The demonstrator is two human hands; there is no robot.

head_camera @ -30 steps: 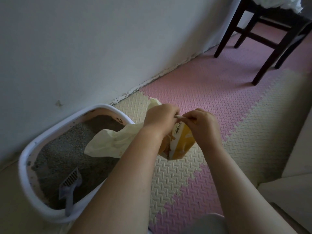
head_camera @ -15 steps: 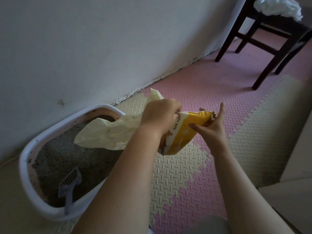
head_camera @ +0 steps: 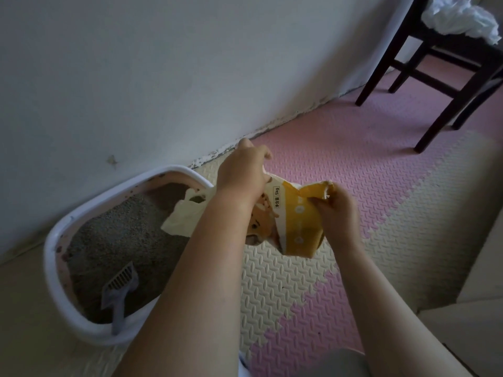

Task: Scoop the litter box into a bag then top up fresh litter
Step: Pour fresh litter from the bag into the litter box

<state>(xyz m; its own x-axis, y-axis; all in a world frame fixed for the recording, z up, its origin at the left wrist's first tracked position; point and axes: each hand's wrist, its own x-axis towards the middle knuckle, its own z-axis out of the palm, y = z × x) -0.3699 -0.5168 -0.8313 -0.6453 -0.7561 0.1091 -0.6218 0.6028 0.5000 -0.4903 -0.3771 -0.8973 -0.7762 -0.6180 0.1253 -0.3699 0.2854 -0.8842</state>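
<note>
I can read "净含量 5kg" in a small box on the white strip of the litter bag [head_camera: 298, 224]

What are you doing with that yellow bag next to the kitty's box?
A person holds a yellow litter bag in both hands, just beside the litter box. The left hand grips one side of its top and the right hand pinches the torn corner. Nothing is pouring out. A pale plastic bag hangs over the box behind the left arm. The scoop lies in the box, on the grey litter.
</note>
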